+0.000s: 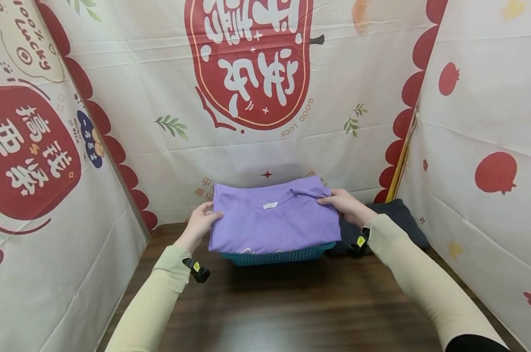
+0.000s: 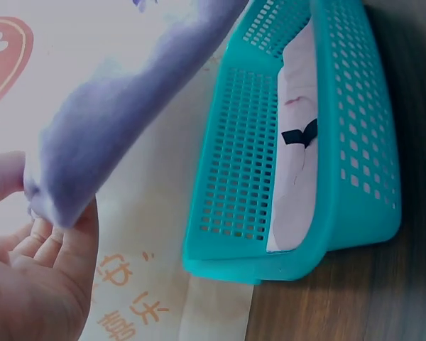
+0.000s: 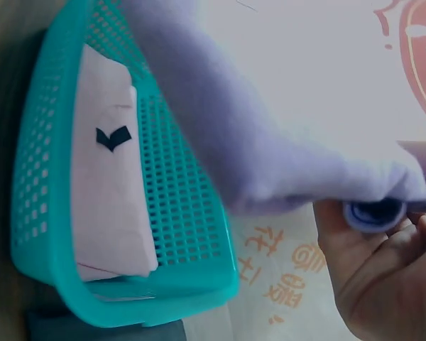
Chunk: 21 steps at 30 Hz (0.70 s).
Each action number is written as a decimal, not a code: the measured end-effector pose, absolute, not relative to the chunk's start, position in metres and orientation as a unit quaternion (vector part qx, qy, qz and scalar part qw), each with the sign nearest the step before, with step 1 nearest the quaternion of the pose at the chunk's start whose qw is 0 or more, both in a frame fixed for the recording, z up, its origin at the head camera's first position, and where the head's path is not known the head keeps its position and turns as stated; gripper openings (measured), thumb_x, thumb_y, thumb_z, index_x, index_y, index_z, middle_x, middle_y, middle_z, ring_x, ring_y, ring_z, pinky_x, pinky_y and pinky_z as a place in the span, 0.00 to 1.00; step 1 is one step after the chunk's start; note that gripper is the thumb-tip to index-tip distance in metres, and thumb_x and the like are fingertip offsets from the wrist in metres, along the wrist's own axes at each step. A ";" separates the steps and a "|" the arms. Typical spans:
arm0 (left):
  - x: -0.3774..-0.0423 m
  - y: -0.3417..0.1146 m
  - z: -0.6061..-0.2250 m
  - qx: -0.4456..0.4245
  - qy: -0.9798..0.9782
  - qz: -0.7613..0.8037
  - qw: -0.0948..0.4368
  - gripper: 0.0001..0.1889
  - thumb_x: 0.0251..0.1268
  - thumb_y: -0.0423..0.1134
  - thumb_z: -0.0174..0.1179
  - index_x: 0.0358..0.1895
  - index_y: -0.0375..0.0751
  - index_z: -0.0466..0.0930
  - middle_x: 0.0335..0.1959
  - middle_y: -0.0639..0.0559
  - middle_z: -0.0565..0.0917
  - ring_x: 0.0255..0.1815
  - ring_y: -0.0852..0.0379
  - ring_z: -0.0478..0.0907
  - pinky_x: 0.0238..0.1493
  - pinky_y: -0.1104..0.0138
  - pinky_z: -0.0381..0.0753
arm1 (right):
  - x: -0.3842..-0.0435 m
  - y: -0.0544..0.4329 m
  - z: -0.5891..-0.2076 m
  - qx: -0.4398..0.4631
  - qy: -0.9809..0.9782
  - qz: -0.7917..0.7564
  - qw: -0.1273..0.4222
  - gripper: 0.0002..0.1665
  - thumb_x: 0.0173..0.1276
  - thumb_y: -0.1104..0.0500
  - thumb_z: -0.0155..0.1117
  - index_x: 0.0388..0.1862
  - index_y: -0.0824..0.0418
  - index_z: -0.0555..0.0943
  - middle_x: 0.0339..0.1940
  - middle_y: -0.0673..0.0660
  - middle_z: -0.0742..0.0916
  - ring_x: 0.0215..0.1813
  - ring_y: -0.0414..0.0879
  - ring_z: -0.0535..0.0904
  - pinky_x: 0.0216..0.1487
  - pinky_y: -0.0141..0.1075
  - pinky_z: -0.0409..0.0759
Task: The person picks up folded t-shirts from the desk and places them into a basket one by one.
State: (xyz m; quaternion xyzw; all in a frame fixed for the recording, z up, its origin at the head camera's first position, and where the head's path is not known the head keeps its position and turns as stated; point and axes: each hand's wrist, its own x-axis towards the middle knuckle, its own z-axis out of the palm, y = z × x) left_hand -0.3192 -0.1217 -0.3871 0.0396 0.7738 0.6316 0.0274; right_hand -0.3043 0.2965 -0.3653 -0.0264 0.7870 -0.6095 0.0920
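Head view: grips a folded purple shirt [image 1: 274, 227] by its two sides with left hand [image 1: 199, 225] and right hand [image 1: 346, 205], thumbs on top; holds it level above a teal basket [image 1: 278, 257], white label [image 1: 270, 205] at the neckline. Left wrist view: pinches a soft, drooping corner. Right wrist view: pinches the opposite side, edge curled into a loop.

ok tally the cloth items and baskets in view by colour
Purple garment: 1
Teal basket: 1
Pale pink folded cloth: 1, inside the basket
Dark cloth: 1, partly hidden
Total: 4
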 end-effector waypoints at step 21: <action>-0.361 -0.094 -0.410 0.019 0.819 0.574 0.000 0.28 0.63 0.35 0.62 0.65 0.29 0.68 0.48 0.31 0.81 0.47 0.42 0.80 0.50 0.54 0.77 | -0.351 0.289 -0.389 0.007 0.842 -0.533 0.083 0.27 0.69 0.61 0.60 0.61 0.76 0.71 0.58 0.70 0.77 0.47 0.51 0.79 0.44 0.39 0.79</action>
